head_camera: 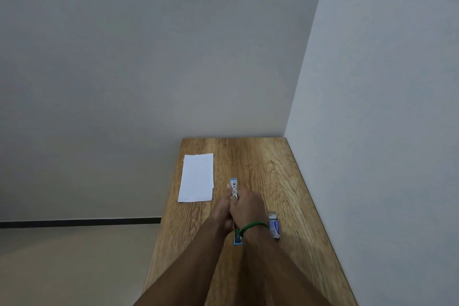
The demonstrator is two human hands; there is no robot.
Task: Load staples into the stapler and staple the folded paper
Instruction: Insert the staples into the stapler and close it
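A blue and metal stapler (234, 187) lies lengthwise in the middle of the wooden table (268, 169), swung open, its blue end (237, 241) showing near my wrists. My left hand (222, 211) grips its left side. My right hand (247, 208), with a green braided band on the wrist, covers the stapler's middle with curled fingers. What the fingers hold is hidden. The folded white paper (197, 177) lies flat at the table's left edge, apart from both hands. A small staple box (274, 225), white and blue with its end open, sits just right of my right wrist.
The table stands in a corner, with a grey wall (372, 131) along its right side and another behind its far edge. Its left edge drops to a beige floor (74, 263) with a dark skirting strip.
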